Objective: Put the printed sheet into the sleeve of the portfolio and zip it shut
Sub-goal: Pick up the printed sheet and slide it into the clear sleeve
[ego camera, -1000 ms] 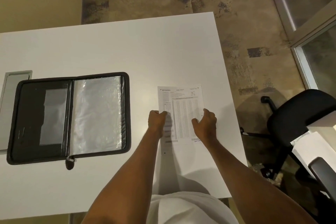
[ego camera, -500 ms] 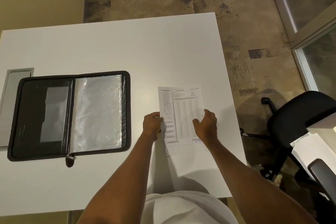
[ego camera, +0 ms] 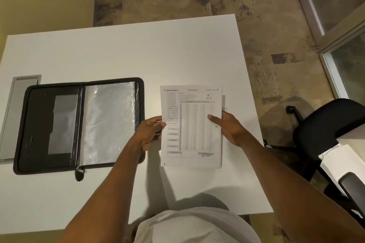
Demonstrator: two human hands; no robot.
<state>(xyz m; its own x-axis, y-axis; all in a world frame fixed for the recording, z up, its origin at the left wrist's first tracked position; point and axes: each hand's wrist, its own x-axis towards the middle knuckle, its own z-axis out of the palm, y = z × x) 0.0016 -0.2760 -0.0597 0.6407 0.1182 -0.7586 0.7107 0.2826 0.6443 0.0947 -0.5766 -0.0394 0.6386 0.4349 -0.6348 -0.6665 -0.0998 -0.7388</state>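
Note:
The printed sheet (ego camera: 191, 124) is held slightly above the white table (ego camera: 122, 53), right of centre, casting a thin shadow. My left hand (ego camera: 149, 131) pinches its left edge, thumb on top. My right hand (ego camera: 230, 126) grips the right edge with a finger lying on the print. The black zip portfolio (ego camera: 45, 124) lies open to the left; its clear plastic sleeve (ego camera: 110, 122) fills the right half. The zipper pull (ego camera: 80, 173) hangs at the portfolio's near edge.
A grey panel (ego camera: 13, 104) sits in the table behind the portfolio's left side. A black office chair (ego camera: 324, 130) stands off the table's right edge, with another armrest (ego camera: 353, 187) nearer me. Carpeted floor lies beyond the table.
Both hands have taken hold of the sheet's side edges and raised it off the table. The left hand shifted from on top of the paper to its left edge.

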